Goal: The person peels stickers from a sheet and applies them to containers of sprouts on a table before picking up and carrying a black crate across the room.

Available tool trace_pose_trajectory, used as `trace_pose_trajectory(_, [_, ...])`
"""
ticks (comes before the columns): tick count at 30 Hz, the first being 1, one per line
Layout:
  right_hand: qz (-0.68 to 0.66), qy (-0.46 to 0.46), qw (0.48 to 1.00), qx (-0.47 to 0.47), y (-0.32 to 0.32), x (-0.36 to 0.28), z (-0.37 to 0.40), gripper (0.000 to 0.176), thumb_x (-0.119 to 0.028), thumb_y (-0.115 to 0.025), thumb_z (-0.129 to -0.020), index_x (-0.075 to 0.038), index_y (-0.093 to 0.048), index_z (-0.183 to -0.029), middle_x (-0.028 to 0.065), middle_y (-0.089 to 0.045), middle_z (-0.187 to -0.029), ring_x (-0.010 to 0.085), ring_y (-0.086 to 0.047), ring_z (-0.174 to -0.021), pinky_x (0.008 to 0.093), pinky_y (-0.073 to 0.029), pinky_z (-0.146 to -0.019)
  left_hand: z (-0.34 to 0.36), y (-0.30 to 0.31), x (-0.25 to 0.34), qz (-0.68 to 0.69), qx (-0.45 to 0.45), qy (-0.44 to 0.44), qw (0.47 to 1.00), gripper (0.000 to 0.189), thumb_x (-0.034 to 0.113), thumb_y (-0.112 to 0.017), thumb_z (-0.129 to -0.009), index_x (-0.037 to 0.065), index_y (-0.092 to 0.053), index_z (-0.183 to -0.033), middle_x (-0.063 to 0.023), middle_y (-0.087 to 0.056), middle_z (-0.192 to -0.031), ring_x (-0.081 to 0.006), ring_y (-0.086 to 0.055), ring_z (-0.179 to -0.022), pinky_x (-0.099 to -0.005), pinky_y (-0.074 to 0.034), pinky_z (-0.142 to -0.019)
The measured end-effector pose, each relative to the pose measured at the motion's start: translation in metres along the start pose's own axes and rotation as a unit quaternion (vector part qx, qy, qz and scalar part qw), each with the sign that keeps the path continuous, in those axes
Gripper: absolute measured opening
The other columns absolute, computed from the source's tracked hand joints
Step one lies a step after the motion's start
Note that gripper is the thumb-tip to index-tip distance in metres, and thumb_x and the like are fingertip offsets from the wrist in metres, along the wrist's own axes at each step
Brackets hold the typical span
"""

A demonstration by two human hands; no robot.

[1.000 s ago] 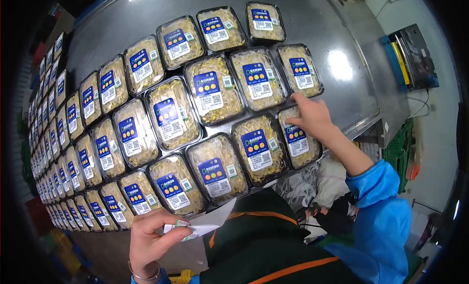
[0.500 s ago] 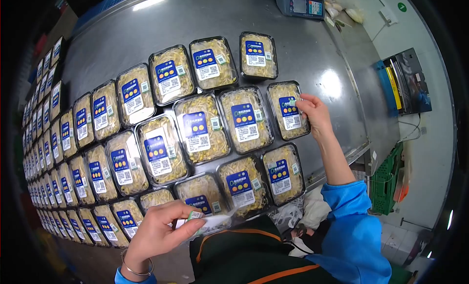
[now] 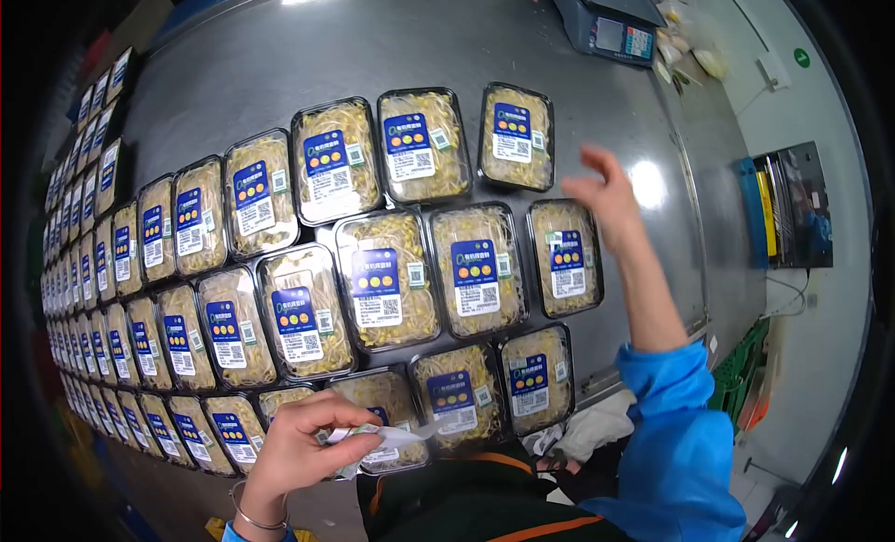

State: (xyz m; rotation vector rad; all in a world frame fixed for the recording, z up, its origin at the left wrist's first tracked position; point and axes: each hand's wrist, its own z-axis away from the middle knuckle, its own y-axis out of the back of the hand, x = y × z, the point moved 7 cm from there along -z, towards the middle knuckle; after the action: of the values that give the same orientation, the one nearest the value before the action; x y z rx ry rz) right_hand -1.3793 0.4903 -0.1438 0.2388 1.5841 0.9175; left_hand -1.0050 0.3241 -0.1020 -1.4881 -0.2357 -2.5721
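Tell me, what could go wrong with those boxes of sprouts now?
The left hand holds a white strip over the front boxes; it might snag on one. The front right box sits near the edge of the table, so a bump might tip it off. The right hand is close to the back right box and could knock it askew.

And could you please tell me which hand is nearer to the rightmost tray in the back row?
Right: the right hand hovers just right of the tray, not touching it. The left hand is much farther off, in the left foreground, holding a label strip.
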Motion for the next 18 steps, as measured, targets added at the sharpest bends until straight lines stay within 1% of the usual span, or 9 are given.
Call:
trace_pose_trajectory(1, [-0.234, -0.03, 0.971, -0.035, -0.009, -0.01, -0.023, 0.048, -0.002, -0.065, -0.067, -0.004, -0.051, -0.113, 0.0135, -0.051, -0.115, 0.0209, -0.056, -0.095, 0.0312, -0.043, -0.083, -0.001, -0.001, -0.001, -0.002, 0.006, 0.0, 1.0, 0.017, 0.006, -0.072, -0.07, 0.002, -0.066, -0.085, -0.0056, -0.06, -0.076, -0.0091, -0.055, -0.066, -0.0215, -0.043, -0.058])
trace_pose_trajectory(7, [-0.281, -0.039, 0.959, -0.008, -0.081, -0.004, -0.131, 0.035, 0.006, -0.061, -0.07, 0.001, -0.056, -0.104, 0.0104, -0.06, -0.098, 0.016, -0.057, -0.089, 0.0251, -0.047, -0.077, -0.014, 0.0, -0.005, 0.045, 0.084, 0.032, 0.995, 0.02, 0.007, -0.069, -0.074, 0.001, -0.064, -0.092, -0.007, -0.064, -0.091, -0.0088, -0.058, -0.08, -0.0216, -0.045, -0.069])
trace_pose_trajectory(9, [-0.198, -0.02, 0.98, -0.013, -0.097, 0.003, -0.14, 0.034, 0.005, -0.062, -0.069, -0.001, -0.057, -0.103, 0.0088, -0.061, -0.095, 0.0152, -0.058, -0.083, 0.0256, -0.048, -0.074, -0.012, 0.004, -0.012, 0.06, 0.085, 0.062, 0.993, 0.019, 0.007, -0.069, -0.074, 0.001, -0.064, -0.092, -0.0077, -0.065, -0.091, -0.0083, -0.059, -0.081, -0.0212, -0.046, -0.068])
trace_pose_trajectory(12, [-0.045, 0.069, 0.996, 0.018, -0.102, 0.005, -0.136, 0.031, 0.002, -0.059, -0.069, -0.006, -0.06, -0.099, 0.0106, -0.062, -0.094, 0.0207, -0.06, -0.086, 0.029, -0.047, -0.076, -0.012, 0.01, -0.011, 0.069, 0.13, 0.013, 0.989, 0.019, 0.009, -0.068, -0.075, 0.001, -0.064, -0.092, -0.0065, -0.065, -0.085, -0.0076, -0.059, -0.075, -0.0203, -0.045, -0.063])
trace_pose_trajectory(13, [0.142, 0.223, 0.957, 0.122, -0.091, -0.018, -0.12, 0.03, 0.0, -0.058, -0.07, -0.007, -0.06, -0.099, 0.0115, -0.061, -0.095, 0.0231, -0.059, -0.088, 0.03, -0.046, -0.078, -0.012, 0.012, -0.015, 0.073, 0.133, 0.038, 0.988, 0.018, 0.009, -0.068, -0.075, 0.001, -0.064, -0.092, -0.0061, -0.065, -0.084, -0.0069, -0.058, -0.072, -0.02, -0.045, -0.061])
trace_pose_trajectory(14, [0.312, 0.366, 0.849, 0.219, -0.092, -0.044, -0.097, 0.029, -0.003, -0.057, -0.071, -0.008, -0.06, -0.099, 0.0123, -0.061, -0.096, 0.0255, -0.059, -0.09, 0.0309, -0.045, -0.08, -0.01, 0.014, -0.02, 0.077, 0.14, 0.065, 0.985, 0.018, 0.01, -0.067, -0.076, 0.001, -0.065, -0.091, -0.0057, -0.065, -0.084, -0.0061, -0.057, -0.07, -0.0198, -0.045, -0.059])
trace_pose_trajectory(16, [0.272, 0.374, 0.848, 0.26, -0.08, -0.054, -0.086, 0.027, -0.008, -0.059, -0.075, -0.007, -0.059, -0.102, 0.0117, -0.061, -0.097, 0.0238, -0.058, -0.094, 0.0306, -0.044, -0.083, -0.009, 0.018, -0.02, 0.065, 0.15, 0.073, 0.984, 0.021, 0.013, -0.066, -0.077, 0.003, -0.064, -0.096, -0.0045, -0.065, -0.084, -0.0041, -0.055, -0.065, -0.0194, -0.044, -0.057])
trace_pose_trajectory(17, [0.109, 0.301, 0.943, 0.096, -0.089, -0.068, -0.074, 0.027, -0.01, -0.059, -0.076, -0.008, -0.059, -0.103, 0.0105, -0.062, -0.098, 0.0213, -0.057, -0.094, 0.0301, -0.044, -0.083, -0.009, 0.019, -0.022, 0.058, 0.148, 0.075, 0.984, 0.022, 0.012, -0.064, -0.078, 0.003, -0.063, -0.098, -0.004, -0.065, -0.084, -0.0036, -0.054, -0.064, -0.0192, -0.044, -0.056])
trace_pose_trajectory(18, [-0.059, 0.204, 0.975, -0.071, -0.094, -0.082, -0.049, 0.027, -0.013, -0.059, -0.078, -0.008, -0.059, -0.105, 0.0093, -0.062, -0.098, 0.0188, -0.057, -0.094, 0.0297, -0.044, -0.082, -0.011, 0.018, -0.023, 0.069, 0.136, 0.079, 0.985, 0.023, 0.012, -0.062, -0.078, 0.004, -0.063, -0.1, -0.0034, -0.065, -0.084, -0.0034, -0.053, -0.063, -0.0192, -0.043, -0.056])
